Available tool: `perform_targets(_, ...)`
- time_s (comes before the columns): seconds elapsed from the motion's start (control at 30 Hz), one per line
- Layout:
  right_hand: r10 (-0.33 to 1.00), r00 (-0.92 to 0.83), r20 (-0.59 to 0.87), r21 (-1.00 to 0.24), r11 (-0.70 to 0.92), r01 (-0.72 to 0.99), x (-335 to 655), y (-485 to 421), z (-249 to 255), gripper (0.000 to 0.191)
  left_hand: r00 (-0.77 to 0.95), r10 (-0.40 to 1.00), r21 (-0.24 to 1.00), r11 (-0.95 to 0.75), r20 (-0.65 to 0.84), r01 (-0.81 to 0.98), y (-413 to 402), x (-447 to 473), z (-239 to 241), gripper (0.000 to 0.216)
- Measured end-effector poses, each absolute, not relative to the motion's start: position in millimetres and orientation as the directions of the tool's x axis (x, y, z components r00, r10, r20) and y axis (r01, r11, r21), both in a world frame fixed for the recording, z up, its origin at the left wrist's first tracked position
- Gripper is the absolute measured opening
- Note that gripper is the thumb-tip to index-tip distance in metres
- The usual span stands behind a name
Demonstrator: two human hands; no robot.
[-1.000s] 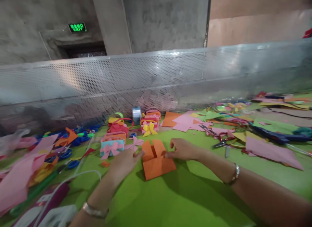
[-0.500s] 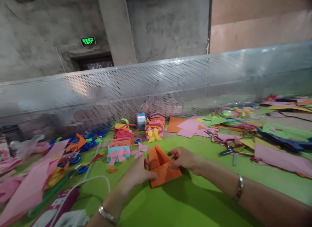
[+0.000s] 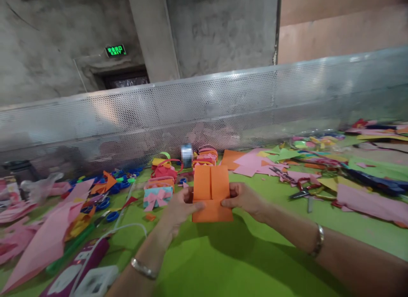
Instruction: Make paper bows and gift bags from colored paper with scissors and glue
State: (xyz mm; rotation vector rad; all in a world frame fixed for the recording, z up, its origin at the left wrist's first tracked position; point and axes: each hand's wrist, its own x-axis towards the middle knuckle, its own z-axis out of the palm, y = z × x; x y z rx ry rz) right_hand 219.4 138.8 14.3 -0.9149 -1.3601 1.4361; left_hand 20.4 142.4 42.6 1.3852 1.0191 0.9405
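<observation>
An orange folded paper [image 3: 211, 182] is held up in front of me, its two upper flaps meeting at a middle seam and a folded band across the bottom. My left hand [image 3: 181, 209] pinches its left edge, thumb on the front. At the right edge my right hand [image 3: 247, 199] grips it the same way, thumb on the band. Just left of the paper stands a light blue paper bag [image 3: 156, 197] with a pink bow. Behind it are a red paper bag [image 3: 164, 171] and a pink paper bag [image 3: 206, 155], the latter partly hidden.
Scissors [image 3: 307, 192] and pink paper sheets [image 3: 369, 203] lie to the right. Pink strips [image 3: 47, 237], blue tape rolls [image 3: 112, 216] and a purple power strip [image 3: 83, 263] with a white cable lie left. A perforated metal screen [image 3: 210, 97] borders the green table [image 3: 204, 263] at the back.
Both hands have raised the orange paper off the table and tilted it upright. Its upper flaps, spread to a point before, now lie flat side by side.
</observation>
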Motion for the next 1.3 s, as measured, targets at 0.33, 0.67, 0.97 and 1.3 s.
perform_targets(0.33,0.953,-0.284,0.102,-0.994,0.088,-0.061,223.4,143.1,10.7,0.033,0.526,0.822,0.972,0.234,-0.218,0.036,128.3,26.3,39.1,0.043)
perform_targets(0.67,0.946,-0.292,0.139,-0.989,0.118,-0.086,221.5,142.2,14.2,0.033,0.354,0.897,0.961,0.276,-0.266,0.023,134.8,28.1,36.4,0.034)
perform_targets(0.97,0.935,-0.352,0.052,-0.998,0.059,0.008,227.8,142.2,10.4,0.027,0.411,0.897,0.986,0.131,-0.161,0.100,143.6,19.1,30.1,0.044)
perform_targets(1.3,0.939,-0.342,-0.023,-0.995,0.011,0.098,223.4,139.4,17.0,0.021,0.348,0.917,0.969,0.235,-0.194,-0.079,142.2,28.3,38.7,0.041)
